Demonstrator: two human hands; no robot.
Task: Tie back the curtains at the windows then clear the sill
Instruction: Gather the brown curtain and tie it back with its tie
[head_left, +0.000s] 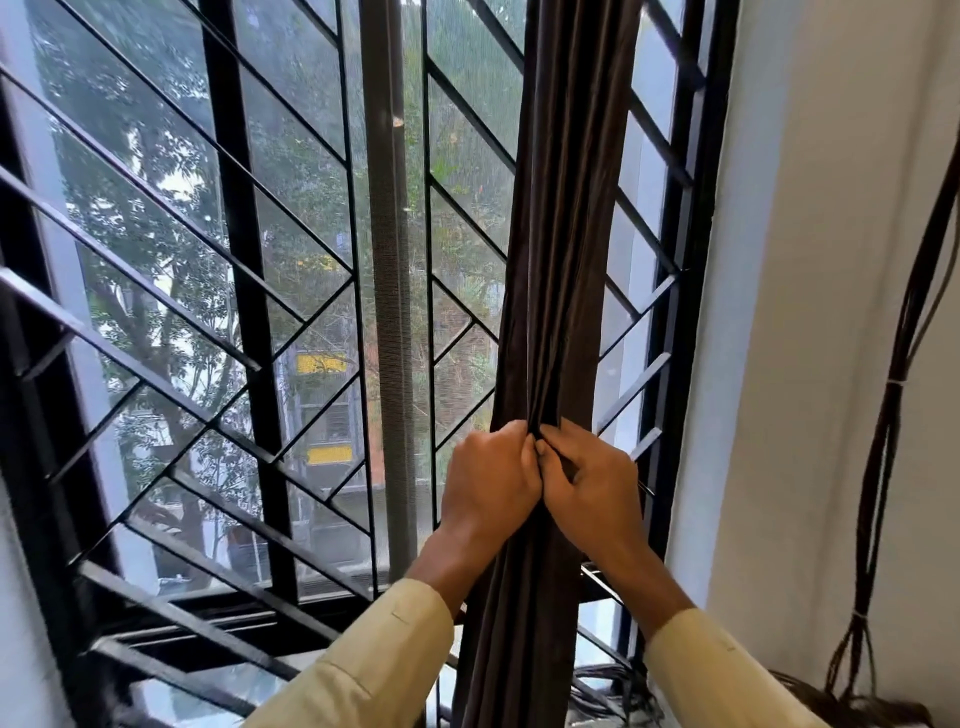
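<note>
A tall window with a black metal grille (244, 291) fills the far side, trees showing through its mesh, with 1 white wall (831, 260) to the right. 2 hands meet at the middle: the left hand (491, 478) and the right hand (592, 483) both have fingers curled tight, knuckles touching, pinching the gathered folds of 1 dark brown curtain (561, 260). It hangs bunched into a narrow column right of the window's centre, running between 2 cream sleeves (374, 670). Far right, 1 bundle of dark cables (883, 467) hangs down the wall, bound by 2 pale ties.
</note>
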